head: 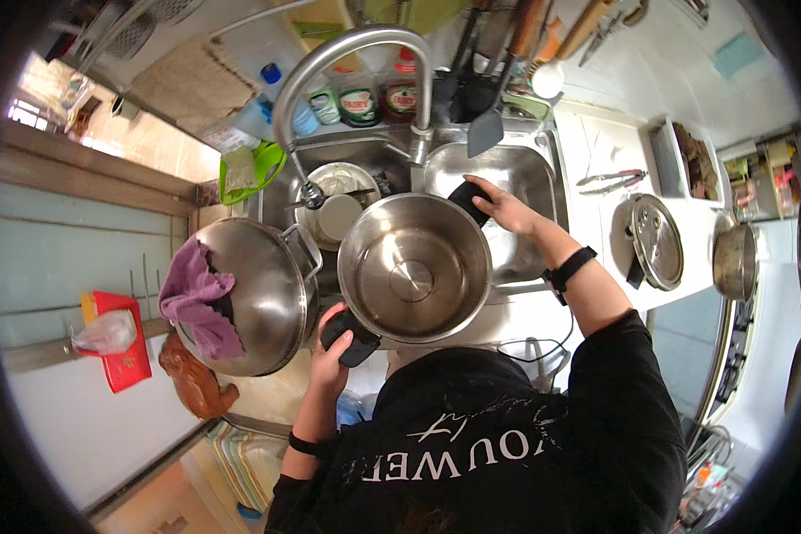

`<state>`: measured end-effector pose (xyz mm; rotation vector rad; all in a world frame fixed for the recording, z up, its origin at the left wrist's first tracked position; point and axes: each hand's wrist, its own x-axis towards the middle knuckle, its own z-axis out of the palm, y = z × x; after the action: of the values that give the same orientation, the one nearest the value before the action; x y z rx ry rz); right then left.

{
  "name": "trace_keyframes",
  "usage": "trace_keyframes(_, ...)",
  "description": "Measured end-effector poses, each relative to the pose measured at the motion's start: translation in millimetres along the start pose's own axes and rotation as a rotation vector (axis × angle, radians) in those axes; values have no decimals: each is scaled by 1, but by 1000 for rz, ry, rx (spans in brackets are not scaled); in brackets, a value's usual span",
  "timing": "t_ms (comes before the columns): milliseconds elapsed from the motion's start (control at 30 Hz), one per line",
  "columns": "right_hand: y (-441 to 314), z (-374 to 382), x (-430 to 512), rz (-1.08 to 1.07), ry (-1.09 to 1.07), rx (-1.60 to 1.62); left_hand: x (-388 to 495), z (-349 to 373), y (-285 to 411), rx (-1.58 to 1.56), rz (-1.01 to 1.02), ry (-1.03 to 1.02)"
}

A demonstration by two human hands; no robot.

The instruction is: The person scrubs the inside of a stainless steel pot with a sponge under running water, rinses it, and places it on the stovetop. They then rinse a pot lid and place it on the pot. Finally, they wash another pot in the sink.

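Note:
A deep stainless steel pot (414,270) is held in front of me, over the front of the double-bowl sink (561,220). My left hand (334,347) grips its near-left black handle (355,339). On the far-right side, my right hand (510,208) is closed around the other black handle (468,200). The pot's inside is shiny, and whether it holds any water I cannot tell. Stacked white dishes (339,217) lie in the left bowl, partly hidden by the pot. Above them hangs the spray end of a curved steel faucet (347,43).
Left of the sink stands a large domed steel lid (260,287) with a purple cloth (203,307) on it. Dish soap bottles (358,100) and black utensils (486,130) line the back. Tongs (613,181), a pot lid (655,241) and a small pot (735,261) sit at right.

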<state>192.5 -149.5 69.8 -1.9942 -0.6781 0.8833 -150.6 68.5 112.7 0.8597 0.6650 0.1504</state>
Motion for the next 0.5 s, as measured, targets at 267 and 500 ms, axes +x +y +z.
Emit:
trace_keyframes(267,29,12,-56,277,104,345,21,45,65,357,287,-313)
trace_keyframes(500,37,14,-123,493,108,309,61,95,76,529,502,-365)
